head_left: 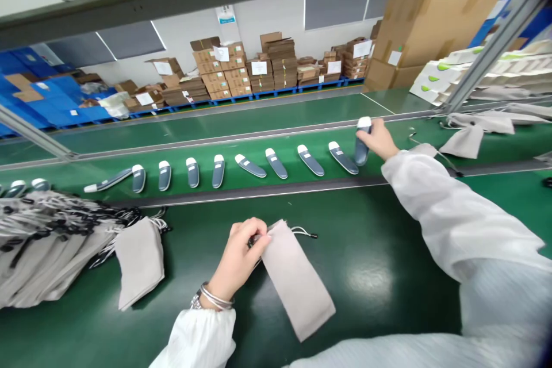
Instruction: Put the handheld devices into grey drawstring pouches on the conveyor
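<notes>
My left hand (244,256) pinches the open-end corner of a grey drawstring pouch (297,284), which lies slanted on the green table; its white cord with a black toggle trails to the right. Farther up and to the right, my right hand (378,137) grips a blue-grey device with a white end (362,146) over the green belt. Just left of it lies a similar device (343,158), and several more stretch in a row along the belt to the left.
Many grey pouches (52,259) are heaped at the left, beside a small stack of pouches (140,259). More pouches (466,141) lie on the belt at right. Metal posts (495,40) rise at both sides. Cardboard boxes (219,72) stand behind.
</notes>
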Tool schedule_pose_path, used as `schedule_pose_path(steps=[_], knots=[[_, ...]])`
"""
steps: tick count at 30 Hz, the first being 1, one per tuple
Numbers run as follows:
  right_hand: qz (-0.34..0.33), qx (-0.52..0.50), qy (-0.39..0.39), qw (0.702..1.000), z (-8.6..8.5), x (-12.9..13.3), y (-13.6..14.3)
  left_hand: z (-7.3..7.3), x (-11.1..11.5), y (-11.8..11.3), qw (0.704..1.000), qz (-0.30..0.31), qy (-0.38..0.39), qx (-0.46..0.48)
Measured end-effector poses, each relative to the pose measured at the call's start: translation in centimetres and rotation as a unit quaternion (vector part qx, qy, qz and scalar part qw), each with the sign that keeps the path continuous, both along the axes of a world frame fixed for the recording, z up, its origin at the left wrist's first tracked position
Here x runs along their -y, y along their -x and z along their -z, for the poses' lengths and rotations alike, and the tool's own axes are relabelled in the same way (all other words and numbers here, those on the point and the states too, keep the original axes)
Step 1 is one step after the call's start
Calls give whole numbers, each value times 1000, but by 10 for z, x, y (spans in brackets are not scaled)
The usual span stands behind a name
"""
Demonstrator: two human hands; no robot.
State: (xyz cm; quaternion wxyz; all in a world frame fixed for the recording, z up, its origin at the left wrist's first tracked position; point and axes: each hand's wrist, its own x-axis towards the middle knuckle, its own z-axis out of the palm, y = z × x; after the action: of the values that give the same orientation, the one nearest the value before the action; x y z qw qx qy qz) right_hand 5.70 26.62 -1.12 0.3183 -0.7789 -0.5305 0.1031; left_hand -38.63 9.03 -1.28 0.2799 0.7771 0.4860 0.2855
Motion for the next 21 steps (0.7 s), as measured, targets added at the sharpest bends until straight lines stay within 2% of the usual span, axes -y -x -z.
schedule_pose_path(steps=[2, 3, 6, 9, 11, 13, 15, 16, 19, 21], knots=[[-54, -145, -111, 982, -16, 18, 39, -10, 2, -3, 997, 10, 7, 81], [-109, -227, -155, 955, -24, 31, 63, -15, 2, -6, 993, 20, 9, 112], [-259, -348, -186, 881, -43, 80, 136, -25, 3, -19, 987, 38, -2, 157], [-377, -381, -126, 835, -47, 119, 188, -32, 4, -32, 982, 22, -44, 183], [-467, -356, -31, 809, -43, 135, 205, -36, 5, -36, 972, -13, -92, 215], [-535, -329, 78, 774, -39, 144, 209, -38, 3, -36, 960, -57, -132, 238], [-539, -363, 141, 747, -39, 152, 202, -36, 0, -32, 954, -92, -133, 251], [-515, -407, 141, 741, -41, 155, 195, -34, -2, -29, 951, -110, -118, 264], [-393, -529, 82, 747, -55, 168, 164, -21, -11, -19, 935, -146, -36, 322], [-321, -559, 35, 764, -69, 176, 140, -8, -18, -14, 942, -136, 4, 308]])
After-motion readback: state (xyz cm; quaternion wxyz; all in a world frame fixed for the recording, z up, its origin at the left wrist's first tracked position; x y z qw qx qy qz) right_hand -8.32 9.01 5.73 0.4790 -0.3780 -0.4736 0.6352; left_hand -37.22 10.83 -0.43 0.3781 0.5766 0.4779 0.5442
